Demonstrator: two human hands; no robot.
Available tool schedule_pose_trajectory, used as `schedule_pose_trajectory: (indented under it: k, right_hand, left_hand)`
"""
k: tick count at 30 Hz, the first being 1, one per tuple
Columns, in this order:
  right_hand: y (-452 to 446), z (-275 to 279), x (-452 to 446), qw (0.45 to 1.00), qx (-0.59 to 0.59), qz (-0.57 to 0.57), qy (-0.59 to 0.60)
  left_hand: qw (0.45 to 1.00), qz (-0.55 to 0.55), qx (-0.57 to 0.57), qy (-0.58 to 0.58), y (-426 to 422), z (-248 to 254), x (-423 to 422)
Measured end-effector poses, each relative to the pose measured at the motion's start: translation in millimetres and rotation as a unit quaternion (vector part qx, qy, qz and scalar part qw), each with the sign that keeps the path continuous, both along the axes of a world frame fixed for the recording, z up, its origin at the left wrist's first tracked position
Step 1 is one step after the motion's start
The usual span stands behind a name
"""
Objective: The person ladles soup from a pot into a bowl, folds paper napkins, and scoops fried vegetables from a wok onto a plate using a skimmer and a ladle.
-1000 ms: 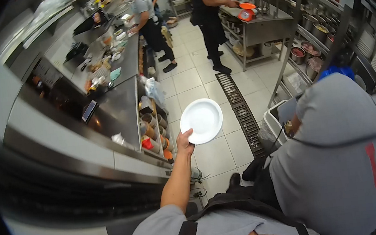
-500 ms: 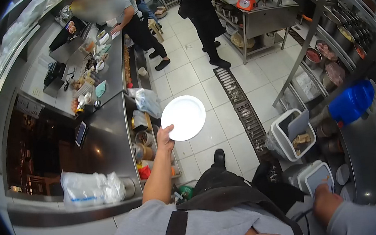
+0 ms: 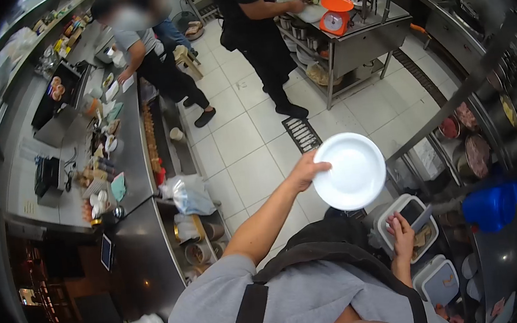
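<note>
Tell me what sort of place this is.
Most likely a restaurant kitchen: there's an orange scale on a metal worktable, a floor drain, and people in dark aprons.

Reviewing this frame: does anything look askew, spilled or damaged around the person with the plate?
One thing looks askew: a gray panel stands slanted in the open bin by the right hand, rather than lying flat. The plate looks intact, and no spill is evident.
</note>
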State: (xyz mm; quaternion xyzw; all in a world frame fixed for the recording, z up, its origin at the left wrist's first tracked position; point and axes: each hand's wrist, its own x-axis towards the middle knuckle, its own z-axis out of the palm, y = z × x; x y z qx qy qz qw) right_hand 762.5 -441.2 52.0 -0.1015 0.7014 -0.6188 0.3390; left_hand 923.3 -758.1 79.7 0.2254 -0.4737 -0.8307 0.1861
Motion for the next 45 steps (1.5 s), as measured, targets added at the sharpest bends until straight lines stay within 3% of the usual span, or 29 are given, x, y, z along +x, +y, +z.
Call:
schedule_pose_trajectory:
  k: [3, 5, 7, 12, 15, 19, 23, 24, 29, 34, 39, 42, 45]
  right_hand:
    - [-90, 3, -33, 0.967, -0.191, 0.03, -0.163]
    - [-156, 0, -63, 0.937, -0.214, -0.043, -0.274]
    - [-209, 11, -97, 0.954, -0.14, -0.037, -0.263]
    - [-327, 25, -186, 0.971, -0.119, 0.043, -0.202]
    - [-391, 36, -249, 0.982, -0.103, 0.046, -0.149]
    - [-453, 19, -342, 0.99, -0.103, 0.015, -0.093]
    - [-472, 23, -425, 0.987, -0.107, -0.103, -0.059]
    - [-475, 27, -450, 0.979, -0.126, -0.145, -0.064]
    - [-468, 40, -554, 0.949, -0.14, -0.278, -0.055]
    - [-465, 29, -657, 0.903, -0.155, -0.398, -0.038]
    - [-483, 15, -772, 0.905, -0.156, -0.391, -0.062]
    - [-510, 18, -848, 0.921, -0.148, -0.352, -0.079]
    - [-539, 27, -922, 0.933, -0.144, -0.316, -0.09]
  left_hand:
    - [0.998, -0.062, 0.009, -0.01, -35, -5, -59]
    - [0.996, -0.086, 0.015, -0.035, -54, -8, -89]
    - [0.997, -0.062, 0.017, -0.04, -80, -5, -113]
    - [0.996, 0.0, 0.029, -0.085, -169, -4, -180]
    - [0.979, 0.127, -0.083, -0.135, -218, -12, -234]
    - [0.963, 0.141, -0.145, -0.179, -281, -37, -326]
    - [0.973, 0.05, -0.17, -0.15, -342, -53, -450]
    - [0.983, 0.041, -0.151, -0.098, -353, -56, -486]
    - [0.969, -0.118, -0.203, -0.076, -380, -9, -657]
    - [0.954, -0.209, -0.199, -0.077, -385, -7, -803]
    - [0.942, -0.286, -0.126, -0.124, -414, 4, -896]
    - [0.957, -0.263, -0.051, -0.116, -440, 10, -942]
    - [0.964, -0.237, -0.046, -0.108, -469, 14, -994]
